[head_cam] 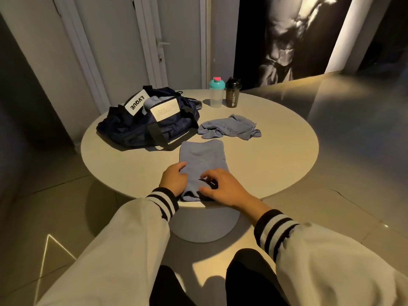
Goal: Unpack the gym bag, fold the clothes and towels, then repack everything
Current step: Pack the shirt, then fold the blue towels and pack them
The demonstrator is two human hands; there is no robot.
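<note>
A blue towel [203, 159] lies folded lengthwise on the near part of the round white table [276, 151]. My left hand [174, 178] rests on the towel's near left corner. My right hand [223, 186] pinches its near edge between thumb and fingers. A second blue towel [228, 129] lies crumpled beyond it. The dark navy gym bag [150, 124] sits open at the back left, with another blue cloth [152, 102] showing inside.
A clear shaker bottle with a teal lid [216, 92] and a black shaker bottle [233, 92] stand at the table's far edge. A white door and a large dark wall poster are behind. The table's pedestal base [203, 226] stands by my knees.
</note>
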